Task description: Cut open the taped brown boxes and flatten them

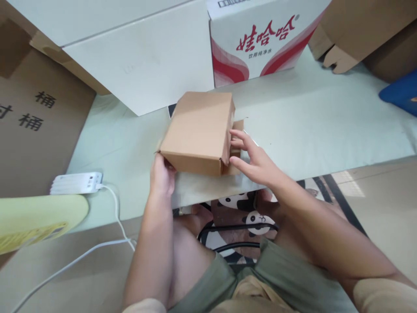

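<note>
A small brown cardboard box (198,124) lies in front of me near the table's front edge, tilted slightly. My left hand (161,174) grips its near left corner, with the fingers partly hidden beneath it. At the box's right end, a loose cardboard flap (237,130) sticks out. My right hand (252,157) is beside that end, thumb and fingers apart, the fingertips at the flap and side wall. Whatever is inside the box is hidden.
Behind stand a large white box (146,61) and a white-and-red water carton (260,48). A brown carton (35,113) is at left, near a white power bank (76,182) with a cable and a yellow-green object (42,213). Something blue (402,93) is at the right.
</note>
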`<state>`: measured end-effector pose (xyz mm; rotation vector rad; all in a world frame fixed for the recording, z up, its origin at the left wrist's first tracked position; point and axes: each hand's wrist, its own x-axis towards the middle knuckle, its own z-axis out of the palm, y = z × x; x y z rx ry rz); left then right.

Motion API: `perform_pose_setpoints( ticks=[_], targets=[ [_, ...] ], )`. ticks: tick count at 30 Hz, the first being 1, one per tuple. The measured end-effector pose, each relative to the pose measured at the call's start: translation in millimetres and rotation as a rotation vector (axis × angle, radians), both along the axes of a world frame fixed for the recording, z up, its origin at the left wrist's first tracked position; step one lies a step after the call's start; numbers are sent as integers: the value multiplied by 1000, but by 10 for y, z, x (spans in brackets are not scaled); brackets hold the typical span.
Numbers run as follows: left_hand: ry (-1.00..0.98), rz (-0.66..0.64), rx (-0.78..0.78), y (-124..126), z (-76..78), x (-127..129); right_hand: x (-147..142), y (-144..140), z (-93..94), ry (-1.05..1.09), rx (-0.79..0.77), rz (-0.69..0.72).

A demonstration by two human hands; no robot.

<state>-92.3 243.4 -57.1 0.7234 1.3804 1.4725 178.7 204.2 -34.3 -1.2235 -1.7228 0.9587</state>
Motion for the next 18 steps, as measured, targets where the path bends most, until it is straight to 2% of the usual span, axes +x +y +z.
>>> perform_pose_setpoints(
  ticks=[4, 9, 13, 16, 18],
  targets=[
    [-45, -148, -39, -13, 3, -24, -29, 20, -76, 68, 13, 74],
    [-99, -271, 24, -108, 149, -36, -54, 12, -43, 166, 68, -27],
    [-127, -364, 73, -143, 224, -56, -23, -13, 23, 94, 47, -37],
    [-117, -369, 76, -116, 197, -54, 7, -12, 21, 18, 122, -30],
    [-99, -304, 104, -87, 160, -31, 10, -5, -2, 6, 153, -32]
  ],
)
